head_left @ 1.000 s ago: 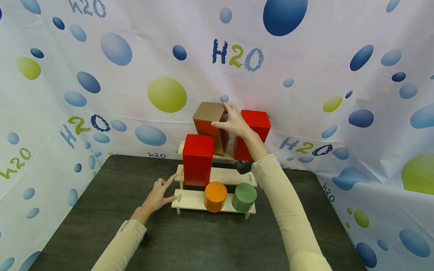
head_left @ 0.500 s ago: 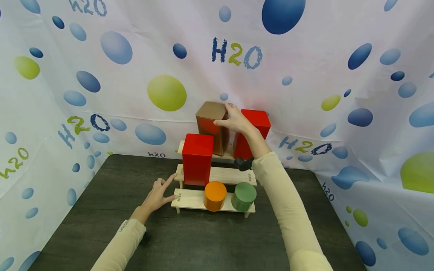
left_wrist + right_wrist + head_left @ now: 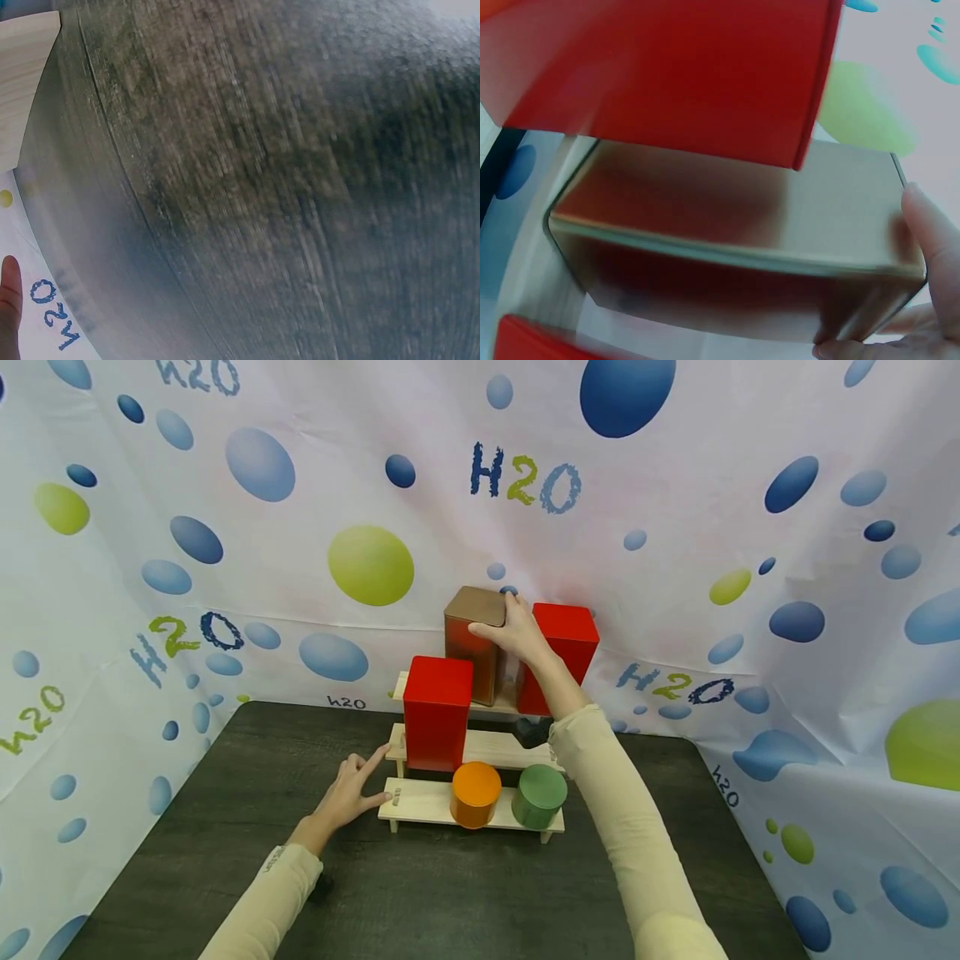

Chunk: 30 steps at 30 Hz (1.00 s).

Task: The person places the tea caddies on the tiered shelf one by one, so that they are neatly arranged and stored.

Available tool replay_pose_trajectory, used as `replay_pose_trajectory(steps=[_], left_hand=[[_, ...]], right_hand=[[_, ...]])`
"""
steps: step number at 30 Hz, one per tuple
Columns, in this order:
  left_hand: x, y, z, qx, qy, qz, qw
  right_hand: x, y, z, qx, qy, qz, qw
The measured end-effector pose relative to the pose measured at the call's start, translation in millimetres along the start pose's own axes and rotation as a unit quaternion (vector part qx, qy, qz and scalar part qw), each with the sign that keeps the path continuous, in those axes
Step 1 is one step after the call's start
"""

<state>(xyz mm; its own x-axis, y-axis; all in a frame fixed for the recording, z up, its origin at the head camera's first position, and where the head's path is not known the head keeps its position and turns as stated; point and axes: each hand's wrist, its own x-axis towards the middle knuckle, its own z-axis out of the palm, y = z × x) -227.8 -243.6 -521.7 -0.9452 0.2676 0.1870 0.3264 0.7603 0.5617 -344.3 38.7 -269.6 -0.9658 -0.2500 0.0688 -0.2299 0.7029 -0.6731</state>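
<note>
A shiny gold-brown box (image 3: 467,647) stands upright on the back step of a pale wooden stepped shelf (image 3: 420,800), reflecting red. My right hand (image 3: 519,631) grips its top end; in the right wrist view, thumb and a finger (image 3: 922,217) lie on different faces of the box (image 3: 840,210). One red box (image 3: 437,718) occupies the middle step at left, and another red box (image 3: 564,635) the back step at right, partly behind my arm. My left hand (image 3: 343,793) has index finger and thumb spread, their tips at the left ends of the middle and front steps.
On the front step stand an orange round tin (image 3: 476,795) and a green round tin (image 3: 540,797). The dark wood table (image 3: 420,902) ends at the back against a white curtain (image 3: 300,560) printed with blue and green spots.
The gold-brown box has shifted a little right and turned to face more squarely forward, my right hand still on its top. My left hand stays in place.
</note>
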Motion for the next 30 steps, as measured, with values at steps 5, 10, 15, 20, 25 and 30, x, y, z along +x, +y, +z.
replay_pose_trajectory(steps=[5, 10, 15, 20, 25, 30], left_hand=[[0.6, 1.3, -1.1, -0.002, -0.003, 0.0, 1.0], [0.5, 3.1, -1.9, 0.0, -0.01, -0.004, 0.9999], [0.1, 3.1, -2.6, -0.004, -0.009, -0.007, 0.9999], [-2.6, 2.5, -3.1, -0.003, 0.017, 0.019, 0.9997], [-2.0, 3.5, -4.1, 0.0, -0.002, -0.004, 1.0], [-0.9, 4.5, -3.7, 0.004, -0.019, -0.022, 0.9996]], right_hand=[[0.2, 2.0, 4.6, 0.031, 0.027, 0.013, 0.999], [-0.3, 3.3, 6.5, 0.049, 0.044, 0.008, 0.998], [-1.8, 4.9, 9.8, 0.087, 0.058, 0.004, 0.995], [-4.2, 6.7, 14.4, 0.131, 0.064, 0.002, 0.989], [-5.6, 8.2, 20.5, 0.164, 0.076, 0.011, 0.983], [-7.7, 12.1, 28.7, 0.194, 0.11, -0.005, 0.975]])
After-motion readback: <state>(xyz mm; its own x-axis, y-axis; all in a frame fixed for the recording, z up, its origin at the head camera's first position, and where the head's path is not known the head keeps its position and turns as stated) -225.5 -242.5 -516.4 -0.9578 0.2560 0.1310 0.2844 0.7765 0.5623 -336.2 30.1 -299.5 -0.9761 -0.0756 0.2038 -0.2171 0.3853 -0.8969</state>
